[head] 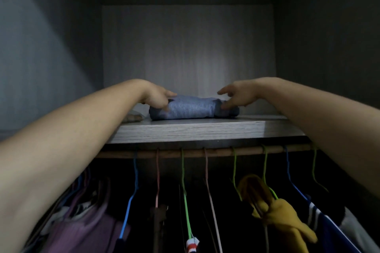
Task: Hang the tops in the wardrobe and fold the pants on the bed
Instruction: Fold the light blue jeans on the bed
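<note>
Pants, a folded bundle of blue-grey knit fabric [193,109], are lying mid-frame on the grey wood-grain wardrobe shelf [205,130]. The left hand [157,98] is clasping their 9 o'clock end. The right hand [234,96] is touching the 3 o'clock end, whether gripping I cannot tell. Fingers dragging on withdrawal could be loosening the fold. A small dim brownish object [133,117] at 9 o'clock is proving too dark to identify.

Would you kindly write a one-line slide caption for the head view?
Left hand and right hand touch a folded blue-grey garment on the grey wood-grain wardrobe shelf.
</note>
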